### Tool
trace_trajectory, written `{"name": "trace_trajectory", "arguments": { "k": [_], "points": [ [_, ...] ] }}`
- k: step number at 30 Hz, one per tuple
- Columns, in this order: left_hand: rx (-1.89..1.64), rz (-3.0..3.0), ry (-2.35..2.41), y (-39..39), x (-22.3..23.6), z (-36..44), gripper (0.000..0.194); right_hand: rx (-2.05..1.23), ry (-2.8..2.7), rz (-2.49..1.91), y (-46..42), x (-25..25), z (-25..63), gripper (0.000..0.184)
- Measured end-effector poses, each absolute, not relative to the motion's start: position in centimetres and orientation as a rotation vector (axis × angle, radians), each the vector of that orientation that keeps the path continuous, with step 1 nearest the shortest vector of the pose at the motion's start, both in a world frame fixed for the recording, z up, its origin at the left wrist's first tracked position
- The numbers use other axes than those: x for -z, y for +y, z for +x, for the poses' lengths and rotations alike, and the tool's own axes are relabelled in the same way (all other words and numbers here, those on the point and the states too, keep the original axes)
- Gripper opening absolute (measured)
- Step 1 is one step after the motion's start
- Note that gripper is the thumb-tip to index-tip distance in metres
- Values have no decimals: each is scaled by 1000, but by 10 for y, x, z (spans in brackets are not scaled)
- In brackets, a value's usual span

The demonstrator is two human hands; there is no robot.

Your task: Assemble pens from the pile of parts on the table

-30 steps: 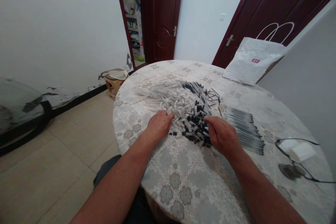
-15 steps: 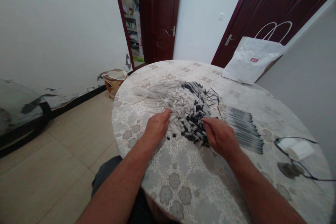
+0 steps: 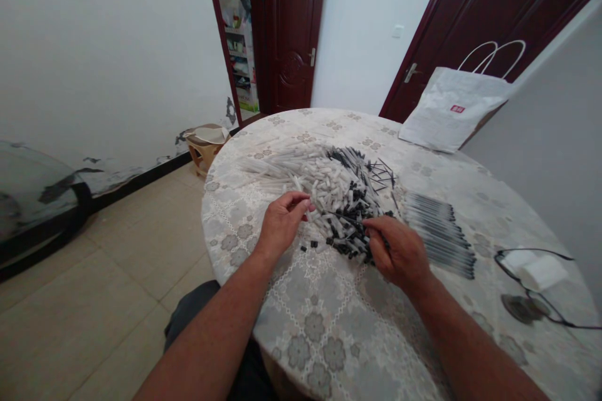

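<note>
My left hand (image 3: 281, 220) is at the near left side of a heap of small white plastic pieces (image 3: 329, 178). Its thumb and forefinger are pinched together; what lies between them is too small to make out. My right hand (image 3: 397, 245) is closed on the end of a thin black rod (image 3: 347, 218), like a pen refill, which points left toward my left hand. Under the rod lie short black-and-white parts (image 3: 350, 244). Long whitish tubes (image 3: 270, 166) spread at the heap's left, and more thin black rods (image 3: 382, 174) lie behind.
A row of clear, dark-tipped pens (image 3: 439, 235) lies right of my right hand. Glasses (image 3: 531, 288) and a white roll (image 3: 543, 272) are at the table's right. A white paper bag (image 3: 454, 109) stands at the back of the round, cloth-covered table (image 3: 324, 326). A stool (image 3: 205, 144) is beyond its left edge.
My left hand's fingers have lifted and parted slightly from the heap, with the thumb now showing. My right hand has dipped a little, and the black rod now points toward my left hand.
</note>
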State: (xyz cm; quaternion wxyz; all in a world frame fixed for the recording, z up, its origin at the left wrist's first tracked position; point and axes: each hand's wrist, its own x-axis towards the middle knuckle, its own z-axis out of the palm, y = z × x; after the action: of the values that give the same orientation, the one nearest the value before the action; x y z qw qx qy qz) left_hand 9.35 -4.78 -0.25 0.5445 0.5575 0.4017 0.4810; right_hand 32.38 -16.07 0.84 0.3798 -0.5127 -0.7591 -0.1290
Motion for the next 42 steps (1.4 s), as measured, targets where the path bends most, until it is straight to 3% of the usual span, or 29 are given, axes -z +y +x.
{"name": "trace_trajectory", "arguments": {
  "k": [2,7,13,42],
  "points": [
    [-1170,1171,898,-49,2,95,23,309,-1938,-1280,-162,-8,322,21],
    [-1197,834,751,-52,4,99,58,260,-1958,-1229,-164,-9,318,23],
    [-1134,695,671,-52,1,100,28,292,-1930,-1177,-165,-12,319,25],
    [-1019,621,608,-61,-2,99,26,320,-1822,-1218,-170,-10,324,24]
  ]
}}
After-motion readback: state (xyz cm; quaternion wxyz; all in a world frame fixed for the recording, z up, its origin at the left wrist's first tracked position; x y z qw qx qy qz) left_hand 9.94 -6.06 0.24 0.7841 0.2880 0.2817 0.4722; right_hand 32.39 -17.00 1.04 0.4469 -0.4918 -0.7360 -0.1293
